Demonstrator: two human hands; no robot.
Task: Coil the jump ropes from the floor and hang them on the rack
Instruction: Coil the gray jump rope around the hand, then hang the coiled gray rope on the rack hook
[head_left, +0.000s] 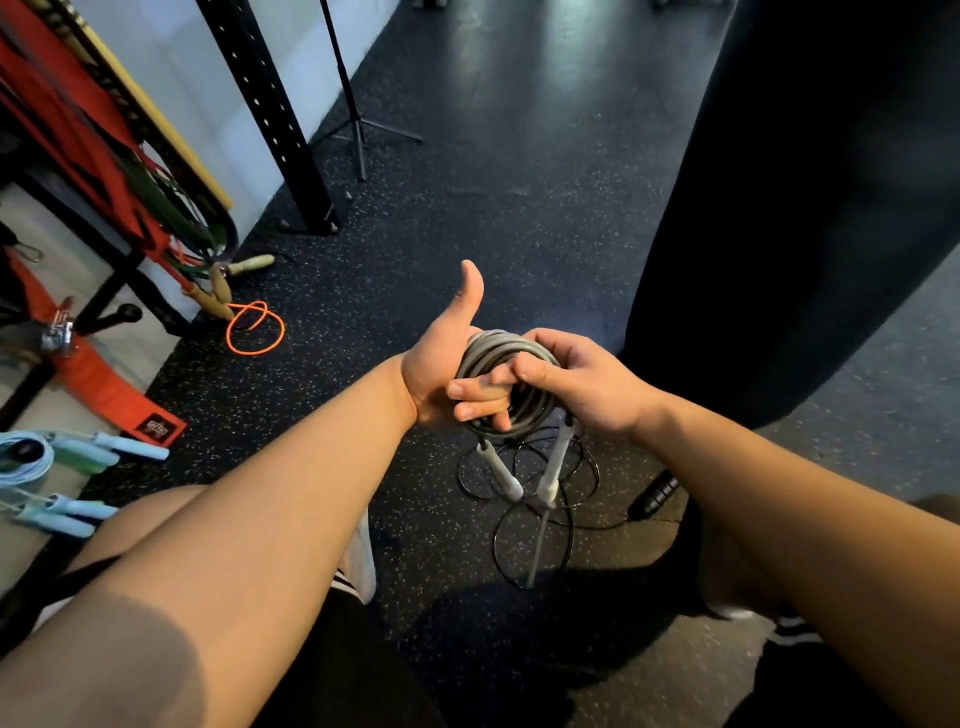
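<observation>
Two hands meet above a black speckled rubber floor (467, 156), with a rack (119, 273) of red bands at our left and a dark punching bag (805, 208) at our right. We hold the grey jump rope (491, 347) as a tight coil between them. Our left hand (441, 364) has its fingers (475, 392) curled through the coil, thumb pointing up. Our right hand (587, 384) grips the coil's other side, fingers (540, 340) wrapped over it. The two handles (550, 467) hang down. A black jump rope (652, 496) and an orange rope (254, 353) lie on the floor.
</observation>
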